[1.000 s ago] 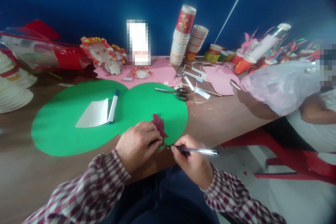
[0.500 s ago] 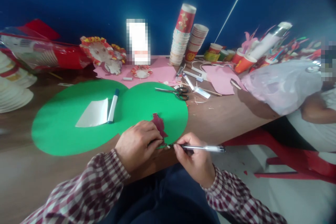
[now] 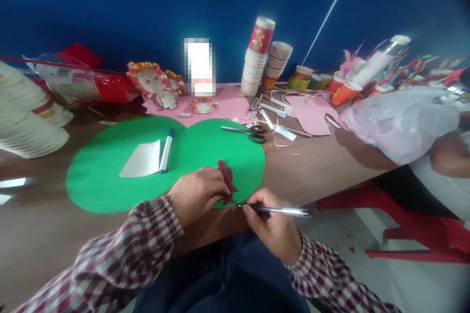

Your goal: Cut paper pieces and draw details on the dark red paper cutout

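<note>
My right hand (image 3: 273, 225) grips a clear-barrelled pen (image 3: 284, 211) between thumb and fingers, its tip pointing left near the table's front edge. Beside it, my left hand (image 3: 200, 190) has its fingers curled together at the lower part of a dark red cutout (image 3: 226, 176). This jagged piece lies over the right lobe of a large green sheet (image 3: 198, 151), and my fingertips partly cover it. On the green sheet's left lobe rest a white paper (image 3: 141, 160) and a white marker with a blue cap (image 3: 167, 150). Black-handled scissors (image 3: 253, 133) lie across its right edge.
Stacked paper cups (image 3: 253, 71) stand at the back on pink paper (image 3: 235, 107). Ruffled plate crafts (image 3: 150, 85) and piled white bowls (image 3: 33, 122) are leftward. A plastic bag (image 3: 396, 122) sits at right, by a person's arm (image 3: 450, 156) and a red stool (image 3: 389, 210).
The whole view has shifted slightly, with most table items appearing lower and further right. The pen tip is a little closer to the dark red cutout, and my left fingers have shifted slightly on it.
</note>
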Demonstrator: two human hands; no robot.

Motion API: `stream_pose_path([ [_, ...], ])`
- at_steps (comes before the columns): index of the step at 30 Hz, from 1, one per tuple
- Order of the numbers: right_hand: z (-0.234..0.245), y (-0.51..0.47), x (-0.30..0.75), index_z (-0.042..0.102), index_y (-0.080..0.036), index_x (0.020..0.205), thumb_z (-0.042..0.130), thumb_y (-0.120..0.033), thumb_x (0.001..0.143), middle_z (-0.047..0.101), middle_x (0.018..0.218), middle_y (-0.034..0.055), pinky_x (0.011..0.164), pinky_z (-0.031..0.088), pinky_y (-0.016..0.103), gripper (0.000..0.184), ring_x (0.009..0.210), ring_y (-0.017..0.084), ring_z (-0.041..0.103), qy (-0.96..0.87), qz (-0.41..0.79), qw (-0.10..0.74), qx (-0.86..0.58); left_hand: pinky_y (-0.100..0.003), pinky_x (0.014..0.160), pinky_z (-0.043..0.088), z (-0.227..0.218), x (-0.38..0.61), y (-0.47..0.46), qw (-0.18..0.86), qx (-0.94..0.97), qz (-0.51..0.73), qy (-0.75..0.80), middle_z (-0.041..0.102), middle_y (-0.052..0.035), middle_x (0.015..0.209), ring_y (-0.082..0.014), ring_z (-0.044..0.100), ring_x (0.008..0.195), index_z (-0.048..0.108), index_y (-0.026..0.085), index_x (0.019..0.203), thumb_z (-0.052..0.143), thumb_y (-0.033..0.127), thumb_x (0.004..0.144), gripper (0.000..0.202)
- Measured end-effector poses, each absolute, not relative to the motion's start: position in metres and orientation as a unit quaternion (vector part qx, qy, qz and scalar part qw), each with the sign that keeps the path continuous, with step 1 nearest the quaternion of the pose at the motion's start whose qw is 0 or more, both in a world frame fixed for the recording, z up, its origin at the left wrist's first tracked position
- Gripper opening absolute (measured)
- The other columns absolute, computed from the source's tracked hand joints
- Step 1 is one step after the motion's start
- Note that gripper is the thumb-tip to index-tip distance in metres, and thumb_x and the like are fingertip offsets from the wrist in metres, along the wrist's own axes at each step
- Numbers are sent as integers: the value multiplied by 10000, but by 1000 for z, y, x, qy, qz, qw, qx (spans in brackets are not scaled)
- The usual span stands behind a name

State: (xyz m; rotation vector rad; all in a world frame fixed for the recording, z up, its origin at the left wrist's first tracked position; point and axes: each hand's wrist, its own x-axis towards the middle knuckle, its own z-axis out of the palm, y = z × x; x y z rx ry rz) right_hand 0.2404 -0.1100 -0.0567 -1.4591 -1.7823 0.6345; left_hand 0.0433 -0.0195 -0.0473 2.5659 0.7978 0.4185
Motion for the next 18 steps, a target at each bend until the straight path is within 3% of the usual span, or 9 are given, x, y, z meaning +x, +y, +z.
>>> stream_pose_path([
  [18,-53,-102,226,528,-186,753,534,-248,854,549,587,-24,520,365,218,118,524,110,541,-719,205,333,-575,-323,756,439,-48,43,-19,220,919,168,281,623,-35,847,-171,530,852,687,229,850,506,262,869,185],
])
